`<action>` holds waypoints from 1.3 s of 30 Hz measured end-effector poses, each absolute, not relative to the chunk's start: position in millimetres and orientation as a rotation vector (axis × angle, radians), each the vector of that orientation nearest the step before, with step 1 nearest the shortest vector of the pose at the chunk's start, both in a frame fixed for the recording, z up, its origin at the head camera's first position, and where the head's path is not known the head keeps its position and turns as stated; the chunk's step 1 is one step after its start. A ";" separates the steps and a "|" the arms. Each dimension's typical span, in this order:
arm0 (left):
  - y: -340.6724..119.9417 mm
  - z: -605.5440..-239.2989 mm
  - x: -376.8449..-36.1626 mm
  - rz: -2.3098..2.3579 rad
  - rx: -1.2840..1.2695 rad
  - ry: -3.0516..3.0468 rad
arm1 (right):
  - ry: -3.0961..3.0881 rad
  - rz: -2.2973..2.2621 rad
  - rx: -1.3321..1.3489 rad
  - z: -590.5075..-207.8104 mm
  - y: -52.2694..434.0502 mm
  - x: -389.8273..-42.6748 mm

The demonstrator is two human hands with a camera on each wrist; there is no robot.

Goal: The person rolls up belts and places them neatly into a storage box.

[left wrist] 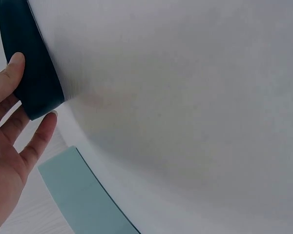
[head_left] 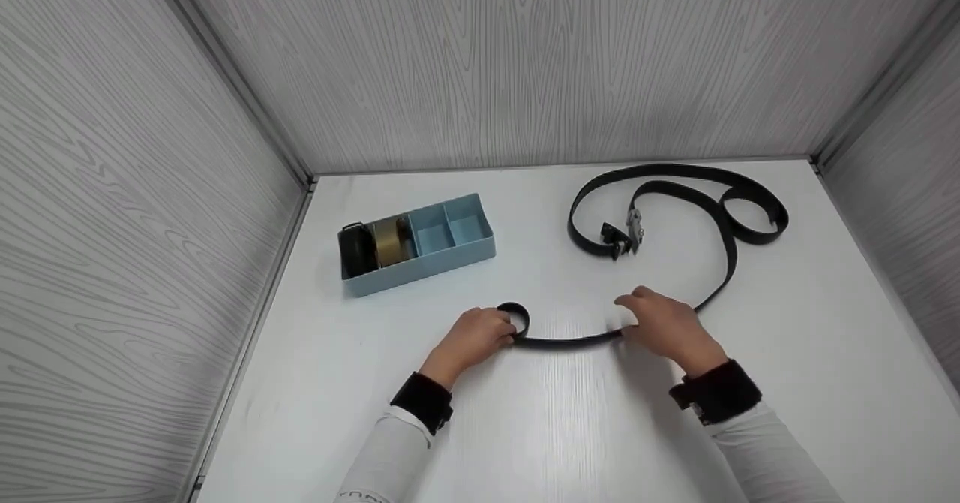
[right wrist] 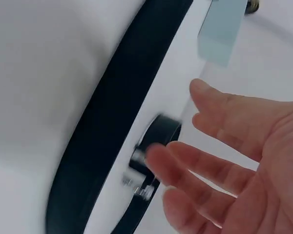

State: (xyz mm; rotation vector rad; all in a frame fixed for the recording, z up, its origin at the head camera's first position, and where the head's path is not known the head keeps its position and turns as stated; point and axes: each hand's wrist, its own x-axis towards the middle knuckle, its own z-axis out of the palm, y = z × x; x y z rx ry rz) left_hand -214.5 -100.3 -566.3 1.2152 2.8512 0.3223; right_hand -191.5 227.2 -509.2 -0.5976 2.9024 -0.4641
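belt (head_left: pixel 570 340) between both hands

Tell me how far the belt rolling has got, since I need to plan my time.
Done: two rolled belts sit in the blue box; its other compartments look empty. In hand: the left hand grips a small coil at one end of a black belt, and the right hand rests open on the strap. Left: most of that belt, and a buckle beside it, lies loose.
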 end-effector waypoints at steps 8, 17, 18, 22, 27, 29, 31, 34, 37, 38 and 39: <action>-93.4 -566.7 -211.1 0.299 1.323 2.829 | 2.919 -0.440 -1.041 -536.8 172.4 -186.7; -90.0 -566.6 -215.8 0.221 1.452 2.807 | 2.862 -0.345 -1.226 -552.5 147.9 -193.9; -90.2 -566.3 -216.4 0.198 1.468 2.811 | 2.856 -0.349 -1.240 -552.4 146.3 -195.5; -91.3 -565.0 -217.1 0.159 1.490 2.820 | 2.846 -0.387 -1.318 -552.5 140.6 -201.9; -92.4 -565.9 -216.2 0.153 1.506 2.830 | 2.862 -0.413 -1.431 -558.3 136.8 -208.7; -92.8 -566.3 -215.7 0.140 1.521 2.842 | 2.858 -0.433 -1.465 -560.5 135.7 -210.5; -93.3 -566.6 -215.3 0.126 1.531 2.850 | 2.855 -0.440 -1.495 -562.5 134.4 -211.8; -93.3 -566.3 -214.4 0.120 1.521 2.865 | 2.865 -0.426 -1.529 -564.5 132.7 -213.3; -91.7 -565.4 -212.6 0.138 1.489 2.878 | 2.902 -0.386 -1.564 -567.0 131.4 -214.4; -90.8 -565.1 -211.4 0.137 1.477 2.883 | 2.917 -0.375 -1.571 -567.7 131.0 -214.4; -89.7 -564.8 -210.0 0.132 1.468 2.889 | 2.933 -0.366 -1.572 -568.4 130.6 -214.2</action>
